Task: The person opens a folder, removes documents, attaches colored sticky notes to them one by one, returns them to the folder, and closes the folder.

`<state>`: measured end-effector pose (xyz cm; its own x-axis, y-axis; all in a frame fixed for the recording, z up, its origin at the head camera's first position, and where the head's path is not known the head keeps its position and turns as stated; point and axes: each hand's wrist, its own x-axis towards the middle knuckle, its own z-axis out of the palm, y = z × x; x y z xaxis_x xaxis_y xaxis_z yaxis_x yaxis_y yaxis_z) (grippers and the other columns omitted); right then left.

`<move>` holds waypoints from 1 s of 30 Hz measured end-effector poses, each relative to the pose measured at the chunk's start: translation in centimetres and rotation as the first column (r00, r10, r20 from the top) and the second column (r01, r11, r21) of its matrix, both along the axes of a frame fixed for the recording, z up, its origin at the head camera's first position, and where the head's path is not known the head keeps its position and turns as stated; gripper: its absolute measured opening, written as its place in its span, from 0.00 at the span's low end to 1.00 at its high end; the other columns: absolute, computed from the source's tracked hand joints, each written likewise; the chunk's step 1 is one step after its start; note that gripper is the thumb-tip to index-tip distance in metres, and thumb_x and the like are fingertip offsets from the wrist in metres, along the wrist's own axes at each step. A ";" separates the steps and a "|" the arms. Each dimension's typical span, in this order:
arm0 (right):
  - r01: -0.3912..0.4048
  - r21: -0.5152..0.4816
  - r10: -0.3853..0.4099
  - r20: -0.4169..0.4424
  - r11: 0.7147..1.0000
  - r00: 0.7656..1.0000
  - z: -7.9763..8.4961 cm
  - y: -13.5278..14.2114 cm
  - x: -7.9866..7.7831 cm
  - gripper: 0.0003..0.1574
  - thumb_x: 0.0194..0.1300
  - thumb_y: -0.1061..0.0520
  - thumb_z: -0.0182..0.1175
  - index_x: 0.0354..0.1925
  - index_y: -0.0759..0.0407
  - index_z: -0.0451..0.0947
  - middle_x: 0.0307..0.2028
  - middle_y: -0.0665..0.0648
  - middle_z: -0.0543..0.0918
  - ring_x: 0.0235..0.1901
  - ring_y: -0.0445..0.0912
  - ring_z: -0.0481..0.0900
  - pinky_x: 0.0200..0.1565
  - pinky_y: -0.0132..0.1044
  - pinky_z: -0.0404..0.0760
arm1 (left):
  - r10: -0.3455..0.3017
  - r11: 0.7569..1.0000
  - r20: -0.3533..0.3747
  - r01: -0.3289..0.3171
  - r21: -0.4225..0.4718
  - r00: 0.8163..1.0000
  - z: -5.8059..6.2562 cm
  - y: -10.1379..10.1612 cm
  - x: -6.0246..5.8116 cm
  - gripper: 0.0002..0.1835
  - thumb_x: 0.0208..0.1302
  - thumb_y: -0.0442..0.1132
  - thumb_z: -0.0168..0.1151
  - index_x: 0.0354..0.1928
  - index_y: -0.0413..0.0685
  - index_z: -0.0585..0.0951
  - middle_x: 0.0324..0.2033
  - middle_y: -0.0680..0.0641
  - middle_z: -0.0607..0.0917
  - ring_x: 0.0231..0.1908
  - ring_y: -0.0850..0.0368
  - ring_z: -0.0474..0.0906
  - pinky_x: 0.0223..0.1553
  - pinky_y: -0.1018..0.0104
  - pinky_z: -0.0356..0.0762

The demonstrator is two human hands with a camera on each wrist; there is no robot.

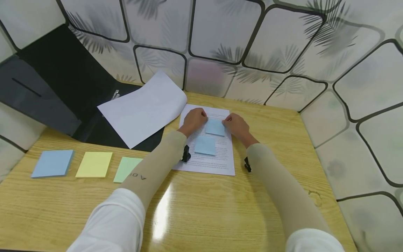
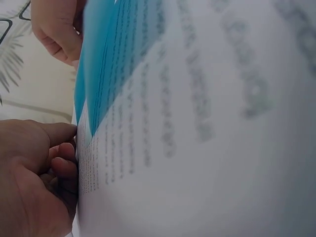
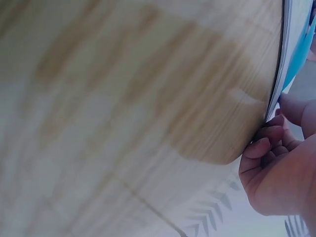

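Observation:
A printed sheet (image 1: 225, 164) lies on the wooden table with two light-blue sticky notes on it. The lower sticky note (image 1: 205, 145) sits below and slightly left of the upper sticky note (image 1: 215, 127). My left hand (image 1: 194, 121) pinches the upper note near its top left corner, its other fingers curled against the page in the left wrist view. At the top right corner, my right hand (image 1: 237, 126) holds the same note between thumb and finger. The right wrist view shows my right thumb (image 3: 296, 109) at the blue edge, with the remaining fingers curled beside the sheet's edge.
Left of the sheet, a black folder (image 1: 91, 70) stands open with turned-back white pages (image 1: 148, 108) over it. Blue (image 1: 52, 163), yellow (image 1: 94, 164) and green (image 1: 126, 168) sticky-note pads lie along the front left. A patterned partition (image 1: 220, 35) borders the table.

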<state>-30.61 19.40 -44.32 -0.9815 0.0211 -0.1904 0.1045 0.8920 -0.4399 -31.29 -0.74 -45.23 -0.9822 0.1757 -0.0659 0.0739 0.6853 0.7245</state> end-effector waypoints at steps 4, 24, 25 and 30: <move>-0.002 -0.008 0.002 -0.006 1.000 1.000 0.3 0.4 0.2 0.21 0.76 0.46 0.52 0.54 0.59 0.77 0.52 0.60 0.82 0.47 0.54 0.78 0.51 0.50 0.74 | 0.007 1.000 -0.005 -0.007 0.017 1.000 0.1 0.0 0.1 0.09 0.74 0.39 0.56 0.45 0.42 0.82 0.45 0.43 0.85 0.46 0.48 0.80 0.52 0.53 0.78; -0.142 -0.167 0.148 0.022 0.976 0.989 0.7 2.6 2.9 0.30 0.77 0.47 0.53 0.69 0.61 0.69 0.60 0.64 0.76 0.56 0.56 0.74 0.57 0.52 0.75 | 0.247 0.966 -0.268 -0.259 -0.010 0.931 6.4 -21.0 3.3 0.21 0.75 0.36 0.49 0.65 0.38 0.76 0.61 0.32 0.78 0.61 0.35 0.72 0.62 0.39 0.68; -0.161 -0.160 0.166 0.021 0.974 0.986 0.8 2.8 3.3 0.31 0.77 0.47 0.54 0.70 0.62 0.68 0.60 0.64 0.76 0.57 0.56 0.74 0.58 0.52 0.75 | 0.282 0.953 -0.256 -0.301 -0.036 0.925 6.5 -22.8 3.6 0.22 0.76 0.37 0.49 0.68 0.39 0.74 0.64 0.32 0.75 0.64 0.34 0.68 0.64 0.37 0.65; -0.312 -0.117 0.314 -0.005 0.943 0.949 0.5 3.8 5.2 0.38 0.72 0.49 0.62 0.72 0.64 0.65 0.70 0.66 0.70 0.71 0.60 0.65 0.71 0.56 0.65 | 0.360 0.916 -0.143 -0.379 -0.131 0.922 6.7 -28.4 5.2 0.28 0.79 0.43 0.46 0.75 0.39 0.62 0.73 0.30 0.63 0.69 0.29 0.56 0.69 0.32 0.55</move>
